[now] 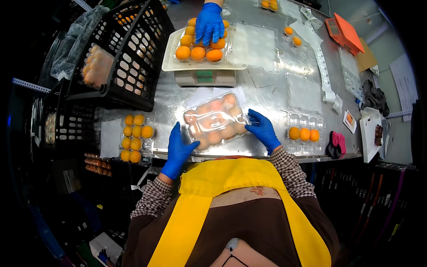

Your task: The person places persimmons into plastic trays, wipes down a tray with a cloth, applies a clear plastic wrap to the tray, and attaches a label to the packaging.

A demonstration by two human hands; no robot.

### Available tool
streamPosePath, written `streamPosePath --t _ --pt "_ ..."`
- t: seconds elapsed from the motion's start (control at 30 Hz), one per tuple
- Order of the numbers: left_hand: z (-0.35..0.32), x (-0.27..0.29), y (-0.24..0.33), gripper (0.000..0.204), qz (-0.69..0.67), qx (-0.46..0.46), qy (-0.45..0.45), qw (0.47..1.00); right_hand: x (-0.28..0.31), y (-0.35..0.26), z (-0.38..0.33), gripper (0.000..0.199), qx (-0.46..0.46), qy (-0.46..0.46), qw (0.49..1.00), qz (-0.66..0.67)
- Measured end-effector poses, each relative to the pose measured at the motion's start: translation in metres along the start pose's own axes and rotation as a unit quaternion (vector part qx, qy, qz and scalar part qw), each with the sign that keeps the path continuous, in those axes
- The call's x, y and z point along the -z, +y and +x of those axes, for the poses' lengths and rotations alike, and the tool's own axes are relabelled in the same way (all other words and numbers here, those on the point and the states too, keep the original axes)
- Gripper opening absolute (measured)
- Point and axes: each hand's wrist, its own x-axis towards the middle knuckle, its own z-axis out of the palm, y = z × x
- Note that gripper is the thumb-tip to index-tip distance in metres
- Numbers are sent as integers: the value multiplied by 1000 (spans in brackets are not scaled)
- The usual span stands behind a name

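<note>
A closed clear plastic clamshell (pixel 216 119) of round orange fruit lies slanted on the metal table in front of me. My left hand (pixel 179 149), in a blue glove, is at its left end with thumb and fingers spread; the thumb reaches the near corner. At the right end is my right hand (pixel 263 130), also blue-gloved, fingers apart, its fingertips and thumb at the pack's edge. Neither hand is wrapped round it. Beyond, a co-worker's blue-gloved hand (pixel 210 24) rests on orange fruit (pixel 198 54) in an open pack on the weighing scale (pixel 204 78).
A black crate (pixel 133 49) with filled packs stands at the left. Partly filled trays hold fruit at the left (pixel 135 138) and right (pixel 304 134). A pink-and-black item (pixel 336 144), a white tray (pixel 370 133) and an orange scale (pixel 343 33) stand along the right.
</note>
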Motion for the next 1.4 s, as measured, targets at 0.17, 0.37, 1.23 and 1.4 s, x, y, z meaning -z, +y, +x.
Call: streamPosePath --t 0.17,0.37,1.23,1.4 --pt "-38 -25 -11 91 -235 213 -125 940 2 32 -28 64 54 3 997 -58" --pt "-48 -45 -7 66 -223 166 -47 959 -35 37 -27 54 44 149 988 -19" --pt "-36 -41 5 81 -99 139 -24 985 -20 52 -23 24 -4 79 996 -31" --pt "-30 -28 33 81 -59 167 -23 984 -22 49 -25 25 -10 70 997 -27"
